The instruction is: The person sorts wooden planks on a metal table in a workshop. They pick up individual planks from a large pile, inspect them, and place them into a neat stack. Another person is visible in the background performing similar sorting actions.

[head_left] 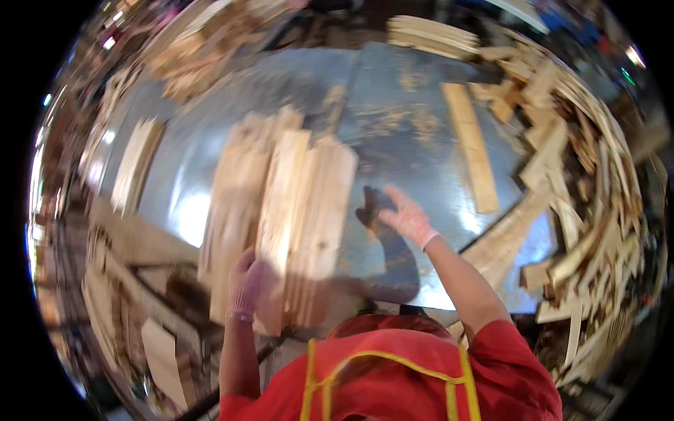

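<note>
My left hand (247, 286), in a pale glove, is at the near end of a bundle of light wooden boards (309, 231). It lies against or over the boards' left side; blur hides whether its fingers grip one. The boards lie side by side, lengthwise away from me, with uneven far ends. To the right of them, my right hand (408, 219), also gloved, is above the grey metal table (379, 154). Its fingers are spread and hold nothing, and its shadow falls on the metal. Farther right a single narrow board (470, 147) lies apart.
Heaped offcuts (547, 140) line the table's right side. A small stack of boards (432, 36) sits at the far edge, another stack (137, 165) at the left. More wood (203, 52) is piled far left, and loose pieces (161, 351) stand below the table's near left edge.
</note>
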Available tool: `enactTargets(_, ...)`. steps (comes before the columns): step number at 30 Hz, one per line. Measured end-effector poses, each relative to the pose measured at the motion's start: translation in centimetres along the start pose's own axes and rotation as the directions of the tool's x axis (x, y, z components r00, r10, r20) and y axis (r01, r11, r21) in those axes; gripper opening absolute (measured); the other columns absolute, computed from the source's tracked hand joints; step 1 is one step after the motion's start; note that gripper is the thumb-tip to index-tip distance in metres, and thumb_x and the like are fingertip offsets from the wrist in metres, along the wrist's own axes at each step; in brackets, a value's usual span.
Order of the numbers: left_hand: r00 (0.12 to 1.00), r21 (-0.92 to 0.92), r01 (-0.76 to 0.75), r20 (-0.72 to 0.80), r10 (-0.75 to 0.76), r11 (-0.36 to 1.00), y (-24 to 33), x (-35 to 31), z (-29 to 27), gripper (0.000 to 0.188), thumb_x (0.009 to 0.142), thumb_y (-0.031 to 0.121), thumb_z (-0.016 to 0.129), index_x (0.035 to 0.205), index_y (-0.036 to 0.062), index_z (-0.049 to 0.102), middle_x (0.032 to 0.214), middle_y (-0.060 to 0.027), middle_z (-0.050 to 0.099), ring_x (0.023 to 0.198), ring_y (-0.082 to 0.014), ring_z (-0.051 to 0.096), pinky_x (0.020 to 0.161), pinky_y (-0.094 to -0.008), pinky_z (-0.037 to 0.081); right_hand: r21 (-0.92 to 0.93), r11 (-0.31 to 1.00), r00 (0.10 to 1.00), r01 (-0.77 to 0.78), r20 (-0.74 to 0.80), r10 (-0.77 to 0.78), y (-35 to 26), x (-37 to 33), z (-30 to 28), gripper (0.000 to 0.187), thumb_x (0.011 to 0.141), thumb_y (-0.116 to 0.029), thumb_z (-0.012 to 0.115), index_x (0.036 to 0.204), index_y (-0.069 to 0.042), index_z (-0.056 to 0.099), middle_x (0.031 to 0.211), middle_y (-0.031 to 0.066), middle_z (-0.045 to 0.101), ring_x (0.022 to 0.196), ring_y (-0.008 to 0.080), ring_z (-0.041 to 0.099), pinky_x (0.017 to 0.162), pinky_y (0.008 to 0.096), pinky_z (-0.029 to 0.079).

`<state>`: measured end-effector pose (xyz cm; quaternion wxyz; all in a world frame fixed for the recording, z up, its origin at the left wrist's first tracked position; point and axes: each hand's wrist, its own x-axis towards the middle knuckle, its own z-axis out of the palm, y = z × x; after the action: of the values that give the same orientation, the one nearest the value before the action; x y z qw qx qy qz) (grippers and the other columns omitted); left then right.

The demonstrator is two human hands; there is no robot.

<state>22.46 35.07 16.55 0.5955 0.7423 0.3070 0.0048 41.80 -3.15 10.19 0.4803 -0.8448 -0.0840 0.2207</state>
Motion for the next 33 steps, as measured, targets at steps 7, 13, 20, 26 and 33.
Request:
enactTargets(7, 0.824, 0.868, -0.362, 0.127, 0.553, 0.339, -1.2, 0.6, 5.5, 0.049, 0.085, 0.012, 0.079, 0.132, 0.0029, 0.068, 0.136, -0.0226, 0.064, 0.124, -0.0375, 0.064, 0.103, -0.0466, 0.054, -0.393, 0.709, 0.706, -0.585, -0.677, 0.207, 11.6, -2.2, -20.0, 0.075, 0.075, -0.043, 0.082, 0.135, -0.005, 0.057, 0.133, 0.0274, 0.061, 0.131, 0.0454, 0.056, 0.112, 0.0507, 0.046)
enactTargets(13, 0.784, 0.644, -0.609, 0.4, 0.475, 0.462, 2.7, -2.6, 22.2, 0.076, 0.081, 0.01, 0.084, 0.15, -0.0001, 0.053, 0.148, -0.0258, 0.052, 0.137, -0.0403, 0.054, 0.117, -0.044, 0.045, 0.131, 0.969, 0.958, -0.209, -0.172, 0.23, 10.5, -9.7, -17.4, 0.085, 0.08, -0.045, 0.078, 0.145, 0.003, 0.052, 0.142, 0.0316, 0.06, 0.128, 0.0452, 0.062, 0.108, 0.0459, 0.05)
enactTargets(20, 0.826, 0.718, -0.556, 0.534, 0.182, 0.418, 4.1, -8.4, 39.5, 0.102, 0.076, 0.042, 0.085, 0.157, -0.0011, 0.04, 0.156, -0.0292, 0.045, 0.137, -0.049, 0.051, 0.115, -0.0516, 0.043, 0.242, 0.768, 0.228, -0.592, -0.864, 0.449, 21.2, -13.5, -26.6, 0.085, 0.077, -0.044, 0.082, 0.141, 0.005, 0.053, 0.119, 0.026, 0.07, 0.114, 0.0442, 0.066, 0.102, 0.0482, 0.053)
enactTargets(26, 0.785, 0.726, -0.614, 0.52, 0.336, 0.31, -1.0, -6.8, 38.5, 0.096, 0.077, 0.034, 0.081, 0.158, 0.0012, 0.04, 0.147, -0.0237, 0.051, 0.129, -0.0402, 0.055, 0.108, -0.0465, 0.048, 0.115, 0.732, 0.341, -0.671, -0.83, 0.442, 17.7, -9.8, -22.9, 0.108, 0.077, -0.044, 0.087, 0.162, -0.006, 0.033, 0.151, 0.0288, 0.046, 0.136, 0.0458, 0.051, 0.115, 0.0479, 0.045)
enactTargets(33, 0.682, -0.159, 0.382, 0.713, -0.162, 0.91, -0.2, -5.4, 26.8, 0.078, 0.079, 0.003, 0.065, 0.155, 0.0014, 0.046, 0.133, -0.0124, 0.063, 0.115, -0.0204, 0.065, 0.095, -0.0326, 0.055, -0.362, 0.85, 0.727, -0.383, -0.686, 0.035, 15.1, -9.7, -16.3, 0.059, 0.097, -0.021, 0.061, 0.153, -0.006, 0.049, 0.143, 0.0297, 0.058, 0.135, 0.0462, 0.054, 0.115, 0.052, 0.043)
